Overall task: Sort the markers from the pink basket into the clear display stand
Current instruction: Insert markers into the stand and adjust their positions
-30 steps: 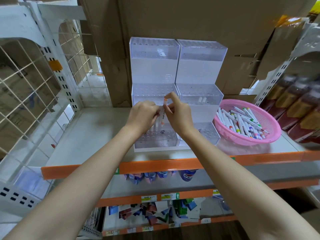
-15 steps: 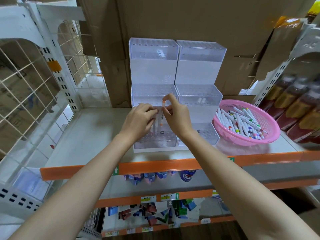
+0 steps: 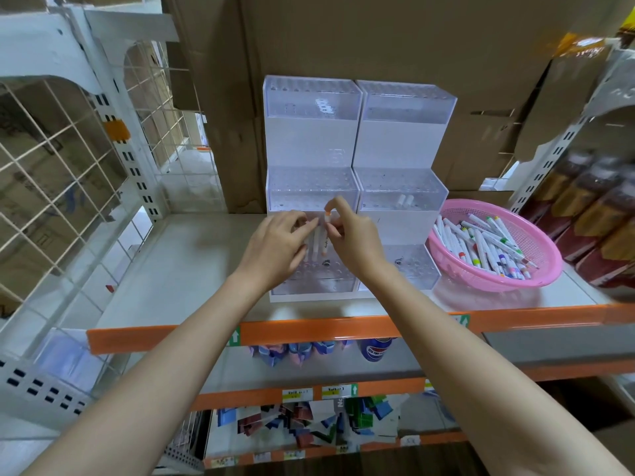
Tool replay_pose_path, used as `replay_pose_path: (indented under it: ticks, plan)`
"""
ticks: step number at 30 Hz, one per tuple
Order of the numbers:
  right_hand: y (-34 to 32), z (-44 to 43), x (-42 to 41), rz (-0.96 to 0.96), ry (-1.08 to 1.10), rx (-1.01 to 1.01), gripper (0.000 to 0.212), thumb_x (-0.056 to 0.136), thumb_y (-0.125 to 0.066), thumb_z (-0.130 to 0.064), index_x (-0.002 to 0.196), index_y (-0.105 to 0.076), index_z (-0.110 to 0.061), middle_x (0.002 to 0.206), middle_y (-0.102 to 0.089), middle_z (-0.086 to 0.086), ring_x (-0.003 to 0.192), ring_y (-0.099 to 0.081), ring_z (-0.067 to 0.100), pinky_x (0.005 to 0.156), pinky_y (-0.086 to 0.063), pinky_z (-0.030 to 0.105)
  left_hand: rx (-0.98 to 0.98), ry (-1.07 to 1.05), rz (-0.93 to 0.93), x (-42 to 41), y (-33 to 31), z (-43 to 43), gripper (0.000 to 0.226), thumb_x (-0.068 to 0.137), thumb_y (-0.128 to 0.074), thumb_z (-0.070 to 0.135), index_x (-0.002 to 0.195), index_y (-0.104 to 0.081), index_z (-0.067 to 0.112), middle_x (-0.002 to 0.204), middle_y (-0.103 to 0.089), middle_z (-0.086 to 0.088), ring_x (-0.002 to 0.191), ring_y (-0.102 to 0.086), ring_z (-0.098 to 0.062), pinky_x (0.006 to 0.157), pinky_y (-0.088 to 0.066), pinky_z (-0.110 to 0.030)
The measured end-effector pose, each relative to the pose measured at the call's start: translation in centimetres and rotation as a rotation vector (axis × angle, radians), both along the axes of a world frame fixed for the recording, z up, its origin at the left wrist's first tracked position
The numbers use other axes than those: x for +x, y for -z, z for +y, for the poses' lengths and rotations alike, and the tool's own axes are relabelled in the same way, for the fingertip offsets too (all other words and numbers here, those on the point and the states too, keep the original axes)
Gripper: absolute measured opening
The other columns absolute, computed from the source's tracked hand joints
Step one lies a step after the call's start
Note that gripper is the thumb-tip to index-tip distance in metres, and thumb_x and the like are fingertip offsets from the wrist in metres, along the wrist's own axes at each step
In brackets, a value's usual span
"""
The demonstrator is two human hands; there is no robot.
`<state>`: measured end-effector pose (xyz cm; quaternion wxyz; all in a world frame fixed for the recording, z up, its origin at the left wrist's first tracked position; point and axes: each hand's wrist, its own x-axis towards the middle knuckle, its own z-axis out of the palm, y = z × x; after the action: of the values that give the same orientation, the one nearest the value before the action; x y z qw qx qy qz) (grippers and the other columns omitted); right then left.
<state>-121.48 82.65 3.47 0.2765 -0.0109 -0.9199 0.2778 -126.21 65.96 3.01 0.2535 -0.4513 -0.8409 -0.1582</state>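
Clear display stand (image 3: 405, 139) on the shelf (image 3: 192, 269) — two stepped units side by side, three tiers each, tops drilled with holes. Two white markers (image 3: 404, 201) sit in the right unit's middle tier.

Orange-capped marker (image 3: 324, 242) is upright over the left unit's lowest tier, its top pinched by the right hand (image 3: 354, 242). The left hand (image 3: 275, 249) holds a second marker (image 3: 314, 243) beside it.

Pink basket (image 3: 546, 269) sits just right of the stand — heaped markers (image 3: 481, 245), white with mixed caps.

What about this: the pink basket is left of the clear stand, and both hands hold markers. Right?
No. The head view shows the pink basket right of the clear stand. The left hand and right hand do hold markers.
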Motion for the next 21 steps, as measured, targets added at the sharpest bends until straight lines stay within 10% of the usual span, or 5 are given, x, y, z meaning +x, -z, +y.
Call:
replay_pose_path:
  ticks: [21]
  plan:
    - [-0.58, 0.58, 0.77, -0.135, 0.010, 0.036, 0.015, 0.090, -0.060, -0.020, 0.104, -0.054, -0.020, 0.076, -0.067, -0.001, 0.070, -0.061, 0.023, 0.062, -0.049, 0.034, -0.077, -0.004, 0.018, -0.35, -0.59, -0.29, 0.050, 0.076, -0.068, 0.011, 0.125, -0.060, 0.010, 0.111, -0.060, -0.011, 0.098, -0.058, -0.030, 0.086, -0.046, -0.040]
